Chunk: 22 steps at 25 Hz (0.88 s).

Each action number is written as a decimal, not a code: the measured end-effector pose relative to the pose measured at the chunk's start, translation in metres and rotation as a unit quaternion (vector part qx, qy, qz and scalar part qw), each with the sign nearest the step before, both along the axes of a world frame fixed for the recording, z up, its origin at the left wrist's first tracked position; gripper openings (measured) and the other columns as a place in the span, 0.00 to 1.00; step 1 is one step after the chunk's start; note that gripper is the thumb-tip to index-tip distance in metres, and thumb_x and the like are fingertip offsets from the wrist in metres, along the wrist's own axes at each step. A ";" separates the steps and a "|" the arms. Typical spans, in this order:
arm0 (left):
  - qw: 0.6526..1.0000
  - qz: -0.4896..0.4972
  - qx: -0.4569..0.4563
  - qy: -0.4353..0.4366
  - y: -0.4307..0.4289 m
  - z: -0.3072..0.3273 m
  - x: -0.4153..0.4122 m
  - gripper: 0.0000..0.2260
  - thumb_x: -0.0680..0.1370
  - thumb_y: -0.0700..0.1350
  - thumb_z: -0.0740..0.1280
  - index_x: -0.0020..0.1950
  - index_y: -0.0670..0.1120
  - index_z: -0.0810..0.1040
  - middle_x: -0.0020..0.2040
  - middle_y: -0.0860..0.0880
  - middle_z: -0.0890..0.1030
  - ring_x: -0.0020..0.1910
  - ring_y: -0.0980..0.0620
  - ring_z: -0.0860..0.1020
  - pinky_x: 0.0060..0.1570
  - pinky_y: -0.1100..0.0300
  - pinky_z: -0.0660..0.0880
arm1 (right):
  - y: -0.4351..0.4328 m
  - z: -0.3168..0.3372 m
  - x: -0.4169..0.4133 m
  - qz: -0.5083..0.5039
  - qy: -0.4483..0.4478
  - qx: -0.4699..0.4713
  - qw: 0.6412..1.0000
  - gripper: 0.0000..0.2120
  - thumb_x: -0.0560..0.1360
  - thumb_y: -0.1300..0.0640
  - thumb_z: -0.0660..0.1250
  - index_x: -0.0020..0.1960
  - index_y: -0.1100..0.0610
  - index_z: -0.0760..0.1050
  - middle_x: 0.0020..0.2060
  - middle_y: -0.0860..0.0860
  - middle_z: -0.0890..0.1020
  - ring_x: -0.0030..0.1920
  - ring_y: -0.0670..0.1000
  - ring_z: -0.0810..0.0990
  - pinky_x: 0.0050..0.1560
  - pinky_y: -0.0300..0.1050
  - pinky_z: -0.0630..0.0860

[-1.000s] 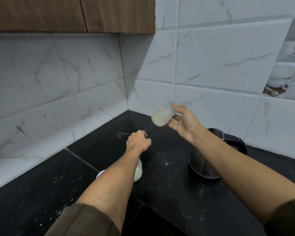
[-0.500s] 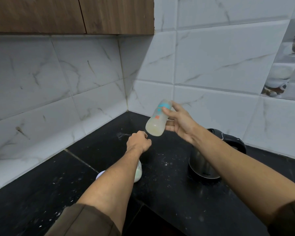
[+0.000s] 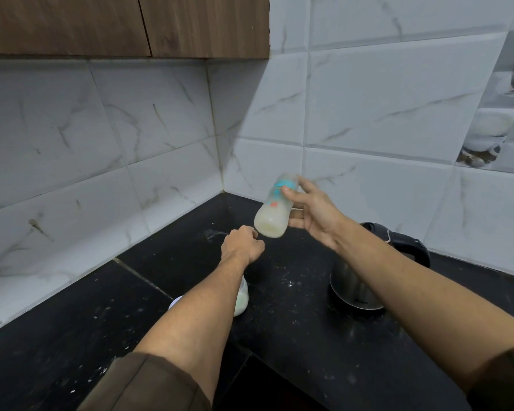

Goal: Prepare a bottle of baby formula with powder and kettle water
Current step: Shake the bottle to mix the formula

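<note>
**A:** Two hands in frame. right hand has the baby bottle off the counter, tilted, base toward the camera, top end pointing away at the wall tiles. Thumb lies across the printed mid-section, fingers wrap the far side. Pale milky liquid pooled at the low end.

**B:** Left?

**A:** left hand is curled into a loose fist just under the bottle base, close to it. Can't tell if anything is inside the fist. Its forearm hides most of a small container of pale powder sitting on the black counter.

**B:** Kettle?

**A:** kettle stands on the counter behind the right forearm, well apart from the bottle. Untouched.

**B:** Handling notes on the bottle?

**A:** My read: light translucent plastic, stiff wall, won't crush under a firm pinch. Partly filled, so the weight sloshes toward whichever end is low. Smooth surface, likely slick if wet. Mid-body grip looks right, keeps the shifting load balanced. Can't see the cap from this angle, so I'd treat the seal as unverified before any hard shake.

**B:** Fragile?

**A:** Probably not. Spill is the risk, not breakage.
</note>
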State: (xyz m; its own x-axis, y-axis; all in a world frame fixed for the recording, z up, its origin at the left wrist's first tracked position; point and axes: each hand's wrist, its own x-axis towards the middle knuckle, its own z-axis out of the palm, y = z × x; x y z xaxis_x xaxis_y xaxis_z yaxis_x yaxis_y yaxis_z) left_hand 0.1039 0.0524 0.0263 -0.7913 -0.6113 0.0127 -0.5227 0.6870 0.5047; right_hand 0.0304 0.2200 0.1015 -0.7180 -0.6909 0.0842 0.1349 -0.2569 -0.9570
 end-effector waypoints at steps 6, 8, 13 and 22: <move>1.000 0.001 0.015 0.006 -0.007 -0.004 0.005 0.18 0.78 0.48 0.67 0.68 0.51 0.81 0.61 0.49 0.84 0.62 0.45 0.80 0.61 0.51 0.78 | -0.004 0.003 -0.010 -0.129 -0.148 -0.106 0.975 0.22 0.80 0.54 0.72 0.71 0.58 0.73 0.64 0.60 0.83 0.54 0.58 0.88 0.53 0.53 0.86; 1.000 -0.002 0.014 0.002 -0.005 -0.004 0.002 0.17 0.78 0.48 0.67 0.65 0.50 0.82 0.58 0.48 0.84 0.60 0.45 0.81 0.59 0.51 0.79 | -0.003 0.003 -0.003 -0.033 -0.050 -0.017 0.998 0.20 0.79 0.54 0.73 0.69 0.55 0.75 0.61 0.58 0.85 0.55 0.58 0.88 0.48 0.51 0.85; 1.000 -0.005 0.009 0.010 -0.003 -0.001 0.002 0.17 0.78 0.48 0.67 0.67 0.50 0.81 0.60 0.49 0.84 0.62 0.45 0.80 0.59 0.52 0.78 | -0.003 0.006 -0.010 -0.113 -0.100 -0.090 0.984 0.24 0.79 0.54 0.74 0.72 0.57 0.72 0.64 0.59 0.83 0.56 0.60 0.87 0.54 0.56 0.85; 1.000 -0.008 0.002 0.005 -0.002 0.000 0.000 0.16 0.79 0.48 0.67 0.67 0.50 0.81 0.58 0.48 0.84 0.59 0.46 0.81 0.57 0.52 0.79 | -0.002 0.007 -0.002 -0.067 -0.032 -0.035 0.997 0.25 0.78 0.54 0.75 0.72 0.53 0.73 0.62 0.58 0.84 0.54 0.59 0.88 0.49 0.53 0.86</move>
